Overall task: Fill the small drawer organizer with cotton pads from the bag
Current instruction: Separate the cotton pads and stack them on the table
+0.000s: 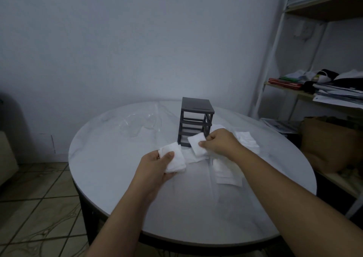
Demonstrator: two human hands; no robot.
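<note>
A small dark grey drawer organizer (196,121) stands upright near the middle of the round white table (121,178). My left hand (155,168) holds a stack of white cotton pads (174,161) in front of the organizer, thumb on top. My right hand (220,144) pinches a single cotton pad (196,144) just before the organizer's lowest level. More cotton pads lie loose on the table: a pile (247,139) to the right, another (225,174) under my right forearm, and some (191,157) between my hands. A clear plastic bag (137,125) lies left of the organizer.
A white-framed shelf unit (275,50) stands at the right with books, papers and clothes (334,85). A brown cardboard box (330,142) sits low beside the table. Tiled floor (39,197) shows at the left.
</note>
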